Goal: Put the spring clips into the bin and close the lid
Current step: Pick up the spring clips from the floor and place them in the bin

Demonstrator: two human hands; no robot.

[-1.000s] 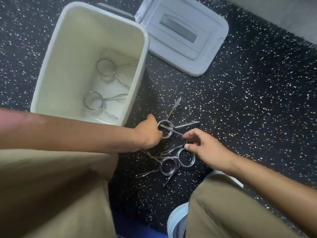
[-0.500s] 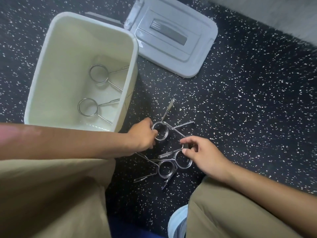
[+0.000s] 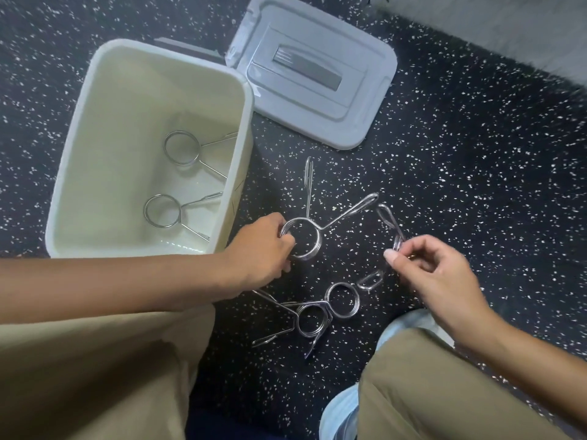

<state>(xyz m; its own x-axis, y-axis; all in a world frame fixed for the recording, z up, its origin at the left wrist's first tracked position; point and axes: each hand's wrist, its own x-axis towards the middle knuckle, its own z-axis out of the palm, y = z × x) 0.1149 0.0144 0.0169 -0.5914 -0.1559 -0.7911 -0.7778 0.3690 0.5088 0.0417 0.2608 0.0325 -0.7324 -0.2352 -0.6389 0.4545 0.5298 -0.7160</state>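
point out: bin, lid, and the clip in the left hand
bin (image 3: 79, 147), head view, on its left wall.
lid (image 3: 317, 100), head view, on its flat top beside the recessed handle.
spring clip in the left hand (image 3: 314, 231), head view, on the right side of its coil ring.

left hand gripping, right hand pinching

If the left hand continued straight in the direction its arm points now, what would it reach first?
The left hand points rightward and already grips the coil of a silver wire spring clip. Beyond it, probably the right hand, which pinches another silver clip; depth is unclear.
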